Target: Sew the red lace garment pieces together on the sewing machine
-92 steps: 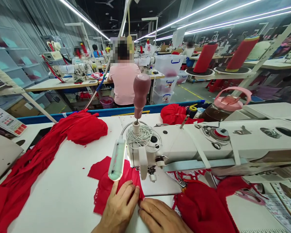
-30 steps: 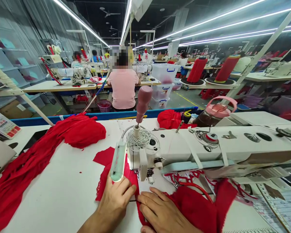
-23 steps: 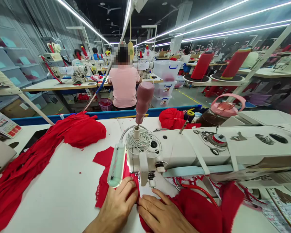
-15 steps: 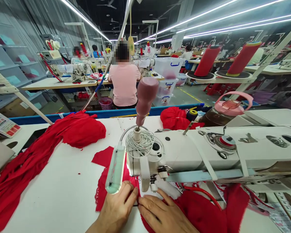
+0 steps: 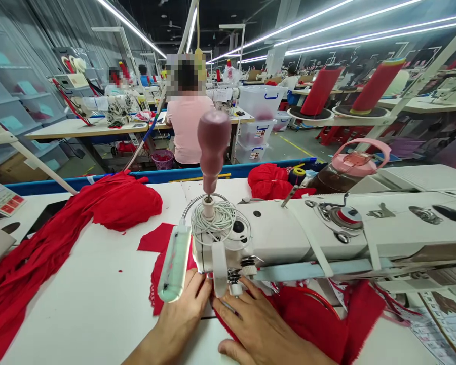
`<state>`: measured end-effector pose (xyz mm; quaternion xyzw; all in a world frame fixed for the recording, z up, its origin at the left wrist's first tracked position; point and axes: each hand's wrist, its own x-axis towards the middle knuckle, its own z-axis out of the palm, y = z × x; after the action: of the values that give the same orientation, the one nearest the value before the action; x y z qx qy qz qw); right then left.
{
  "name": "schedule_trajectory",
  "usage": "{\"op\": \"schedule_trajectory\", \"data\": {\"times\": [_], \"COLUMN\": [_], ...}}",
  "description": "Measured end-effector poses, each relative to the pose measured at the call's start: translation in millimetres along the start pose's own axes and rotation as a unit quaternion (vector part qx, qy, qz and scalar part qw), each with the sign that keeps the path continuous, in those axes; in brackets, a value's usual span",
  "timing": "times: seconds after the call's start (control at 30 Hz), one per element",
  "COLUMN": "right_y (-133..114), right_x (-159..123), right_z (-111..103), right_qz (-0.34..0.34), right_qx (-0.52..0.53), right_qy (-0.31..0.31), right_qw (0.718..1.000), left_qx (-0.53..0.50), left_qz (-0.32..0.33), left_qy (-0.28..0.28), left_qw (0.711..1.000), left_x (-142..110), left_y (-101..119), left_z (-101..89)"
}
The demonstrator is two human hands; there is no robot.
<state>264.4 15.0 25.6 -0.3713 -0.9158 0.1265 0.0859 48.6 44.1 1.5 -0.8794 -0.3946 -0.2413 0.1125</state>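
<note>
My left hand point(image 5: 184, 309) lies palm down at the sewing machine head point(image 5: 213, 248), fingers stretched forward over a red fabric piece point(image 5: 157, 276) with a lace-like edge. Its fingertips are partly hidden by the machine head. Just right of the presser area, my right hand point(image 5: 254, 324) rests open on more red fabric point(image 5: 311, 314), fingers spread and thumb apart. The needle is out of sight behind the machine head. A pale green lamp point(image 5: 174, 263) hangs in front of the head, close above my left hand.
Bunched red cloth point(image 5: 125, 203) trails across the left of the white table point(image 5: 99, 284). A pink-brown screwdriver handle point(image 5: 213, 147) stands upright on the machine. Red thread cones point(image 5: 321, 91) and a pink-lidded jug point(image 5: 351, 167) are at the right. A person in pink point(image 5: 190, 126) sits ahead.
Both hands have slid slightly forward toward the machine head, and the right thumb now shows apart. The red fabric beneath has shifted a little. The camera view has moved slightly.
</note>
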Motion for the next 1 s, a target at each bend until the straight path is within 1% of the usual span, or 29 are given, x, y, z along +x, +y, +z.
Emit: {"op": "schedule_trajectory", "data": {"times": [0.07, 0.13, 0.17, 0.23, 0.33, 0.43, 0.53, 0.63, 0.73, 0.83, 0.9, 1.0], "right_y": [-1, -2, -3, -4, -4, -2, 1, 0, -4, -7, -8, -9], "right_x": [-3, -6, -7, -7, -7, -6, -5, -3, 0, 3, 3, 0], "right_z": [2, 8, 12, 22, 34, 40, 38, 30, 20, 11, 8, 11], "right_qz": [-0.011, -0.030, -0.036, -0.041, -0.057, -0.069, -0.073, -0.063, -0.025, 0.000, -0.002, -0.013], "right_qx": [-0.002, -0.014, -0.022, -0.041, -0.060, -0.067, -0.068, -0.062, -0.050, -0.028, -0.024, -0.038], "right_qy": [-0.002, 0.004, 0.012, 0.043, 0.088, 0.105, 0.110, 0.087, 0.061, 0.064, 0.062, 0.051], "right_qw": [1.000, 0.999, 0.999, 0.997, 0.993, 0.990, 0.989, 0.992, 0.997, 0.998, 0.998, 0.998], "left_qx": [0.016, 0.002, -0.011, -0.021, -0.014, -0.029, -0.024, -0.006, -0.011, -0.029, -0.023, -0.016], "left_qz": [0.007, 0.005, 0.003, 0.015, 0.040, 0.030, 0.032, 0.035, 0.032, 0.000, -0.028, -0.025], "left_qy": [0.027, 0.059, 0.066, 0.069, 0.051, 0.048, 0.064, 0.071, 0.032, -0.010, -0.006, 0.024], "left_qw": [0.999, 0.998, 0.998, 0.997, 0.998, 0.998, 0.997, 0.997, 0.999, 1.000, 0.999, 0.999], "left_x": [0, 0, 1, 3, 4, 2, -1, -2, -1, -2, -3, -4], "left_y": [3, 5, 7, 9, 10, 11, 11, 9, 4, 1, 1, 3], "left_z": [-5.1, -11.0, -13.3, -16.1, -16.2, -14.5, -12.1, -7.3, 0.9, 6.6, 5.3, -3.9]}}
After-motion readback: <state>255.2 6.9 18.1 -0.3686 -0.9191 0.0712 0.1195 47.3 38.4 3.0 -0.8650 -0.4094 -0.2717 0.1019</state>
